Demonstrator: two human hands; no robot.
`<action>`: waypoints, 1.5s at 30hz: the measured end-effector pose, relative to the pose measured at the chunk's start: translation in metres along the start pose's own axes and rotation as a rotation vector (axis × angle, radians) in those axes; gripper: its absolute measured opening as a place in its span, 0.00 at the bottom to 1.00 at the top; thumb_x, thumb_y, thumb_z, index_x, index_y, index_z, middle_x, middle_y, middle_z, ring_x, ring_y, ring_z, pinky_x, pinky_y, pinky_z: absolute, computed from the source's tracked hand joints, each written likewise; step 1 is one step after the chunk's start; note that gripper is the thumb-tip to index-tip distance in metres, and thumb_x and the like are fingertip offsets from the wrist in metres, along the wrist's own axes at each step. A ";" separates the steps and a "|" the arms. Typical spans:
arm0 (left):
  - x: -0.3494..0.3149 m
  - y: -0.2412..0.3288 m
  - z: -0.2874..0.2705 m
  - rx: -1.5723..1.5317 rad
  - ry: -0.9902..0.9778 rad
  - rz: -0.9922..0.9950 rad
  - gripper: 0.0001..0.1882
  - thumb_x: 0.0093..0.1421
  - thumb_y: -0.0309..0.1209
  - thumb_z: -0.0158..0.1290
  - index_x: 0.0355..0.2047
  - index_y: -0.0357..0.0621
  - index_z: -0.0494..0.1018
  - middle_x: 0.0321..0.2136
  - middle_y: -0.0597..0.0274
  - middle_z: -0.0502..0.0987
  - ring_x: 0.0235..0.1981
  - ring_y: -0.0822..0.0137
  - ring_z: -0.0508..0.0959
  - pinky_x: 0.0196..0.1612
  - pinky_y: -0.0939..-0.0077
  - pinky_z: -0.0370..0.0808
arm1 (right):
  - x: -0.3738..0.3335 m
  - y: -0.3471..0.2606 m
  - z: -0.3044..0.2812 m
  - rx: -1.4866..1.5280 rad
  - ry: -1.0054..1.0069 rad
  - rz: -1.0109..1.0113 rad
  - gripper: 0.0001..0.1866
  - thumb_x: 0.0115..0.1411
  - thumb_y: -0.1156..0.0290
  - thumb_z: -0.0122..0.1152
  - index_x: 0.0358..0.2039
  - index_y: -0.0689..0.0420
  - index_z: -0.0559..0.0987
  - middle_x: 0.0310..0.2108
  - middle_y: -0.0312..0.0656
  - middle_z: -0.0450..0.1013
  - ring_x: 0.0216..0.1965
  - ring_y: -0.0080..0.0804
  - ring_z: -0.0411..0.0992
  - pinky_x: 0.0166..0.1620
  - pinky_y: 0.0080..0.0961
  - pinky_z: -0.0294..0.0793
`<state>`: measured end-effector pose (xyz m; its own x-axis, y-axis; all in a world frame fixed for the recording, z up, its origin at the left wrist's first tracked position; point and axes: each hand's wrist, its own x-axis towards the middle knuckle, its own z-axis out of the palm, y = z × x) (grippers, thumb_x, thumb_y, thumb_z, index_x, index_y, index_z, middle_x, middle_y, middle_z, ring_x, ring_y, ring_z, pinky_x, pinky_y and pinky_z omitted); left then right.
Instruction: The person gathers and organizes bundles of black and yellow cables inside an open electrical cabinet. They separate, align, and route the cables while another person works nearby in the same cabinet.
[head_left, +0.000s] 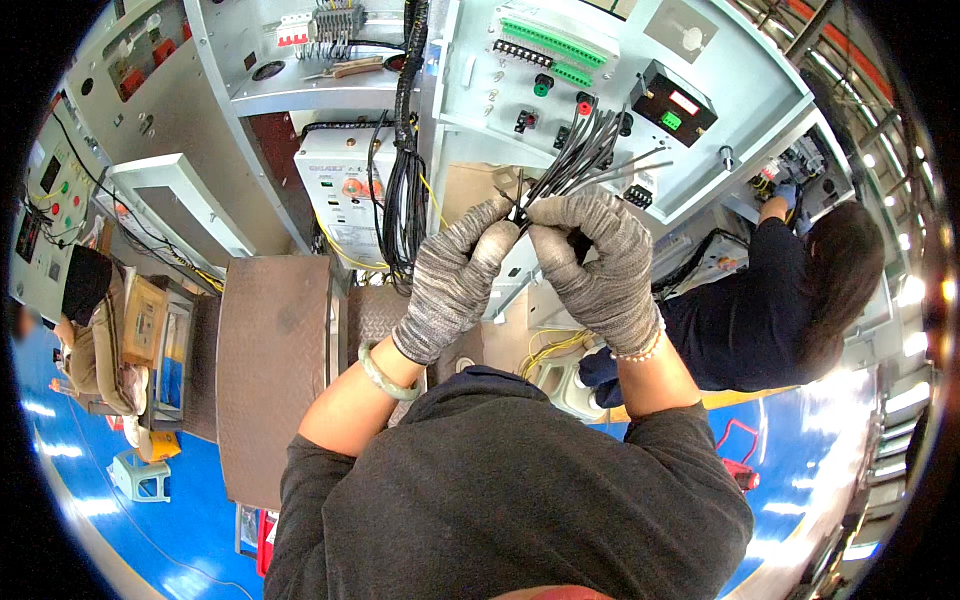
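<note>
Both of my hands wear grey knitted gloves and meet in front of the cabinet. My left hand point(455, 272) pinches the base of a bundle of black wires point(585, 155) between thumb and fingers. Close beside it, my right hand point(598, 255) is closed on the same bundle, thumb and forefinger together. The loose wire ends fan out up and to the right, in front of the open cabinet door point(470, 100). On that door's inner face are green terminal strips point(552, 45), round switch backs and a black box point(675, 102). The exact fingertip grip is partly hidden.
A thick black cable harness point(402, 180) hangs left of my hands beside a white switch unit point(342, 190). A brown-topped bench point(272, 380) stands at lower left. One person point(760, 300) works at a cabinet on the right; another point(95, 320) sits far left. Yellow wires point(550, 350) lie below.
</note>
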<state>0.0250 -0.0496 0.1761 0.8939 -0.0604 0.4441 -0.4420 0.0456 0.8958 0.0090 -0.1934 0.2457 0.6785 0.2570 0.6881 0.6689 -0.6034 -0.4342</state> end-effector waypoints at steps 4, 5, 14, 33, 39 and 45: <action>-0.002 -0.008 -0.003 -0.023 -0.005 -0.093 0.19 0.60 0.38 0.49 0.47 0.39 0.70 0.29 0.56 0.78 0.28 0.74 0.73 0.34 0.79 0.71 | 0.001 -0.005 -0.001 -0.098 0.061 -0.084 0.08 0.45 0.82 0.61 0.27 0.57 0.78 0.19 0.33 0.69 0.19 0.18 0.67 0.23 0.15 0.67; -0.003 -0.010 -0.003 -0.062 0.005 -0.102 0.19 0.59 0.38 0.49 0.47 0.39 0.70 0.29 0.55 0.78 0.27 0.74 0.73 0.34 0.79 0.71 | -0.001 -0.004 0.000 -0.086 0.062 -0.066 0.08 0.45 0.82 0.61 0.27 0.57 0.78 0.19 0.33 0.69 0.19 0.18 0.67 0.23 0.15 0.67; -0.001 0.004 -0.006 0.049 -0.041 -0.106 0.19 0.59 0.38 0.49 0.47 0.41 0.70 0.27 0.55 0.77 0.25 0.73 0.74 0.32 0.76 0.71 | 0.000 -0.005 0.002 -0.095 0.045 -0.077 0.07 0.45 0.81 0.60 0.27 0.57 0.77 0.19 0.35 0.69 0.19 0.20 0.68 0.24 0.17 0.67; -0.009 -0.015 0.010 0.167 -0.097 0.078 0.18 0.57 0.38 0.52 0.43 0.40 0.73 0.28 0.49 0.77 0.29 0.58 0.78 0.32 0.70 0.74 | 0.012 -0.007 -0.009 -0.076 -0.254 0.199 0.11 0.51 0.71 0.58 0.35 0.60 0.76 0.28 0.48 0.72 0.31 0.42 0.73 0.36 0.30 0.72; -0.009 -0.019 0.008 0.230 -0.082 0.064 0.17 0.58 0.37 0.51 0.43 0.41 0.73 0.27 0.50 0.77 0.27 0.58 0.78 0.31 0.70 0.74 | 0.007 -0.002 -0.007 -0.022 -0.238 0.175 0.09 0.50 0.72 0.59 0.33 0.60 0.77 0.28 0.46 0.72 0.30 0.36 0.73 0.34 0.26 0.72; 0.001 -0.008 0.008 -0.061 0.034 -0.002 0.16 0.61 0.39 0.47 0.44 0.44 0.73 0.21 0.61 0.75 0.21 0.71 0.74 0.27 0.75 0.71 | -0.004 -0.006 -0.015 0.108 -0.090 0.070 0.06 0.50 0.73 0.60 0.29 0.60 0.76 0.29 0.42 0.72 0.29 0.30 0.71 0.33 0.23 0.70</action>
<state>0.0290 -0.0576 0.1699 0.8972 -0.0265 0.4409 -0.4360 0.1059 0.8937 -0.0020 -0.2019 0.2543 0.7459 0.2871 0.6009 0.6445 -0.5388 -0.5425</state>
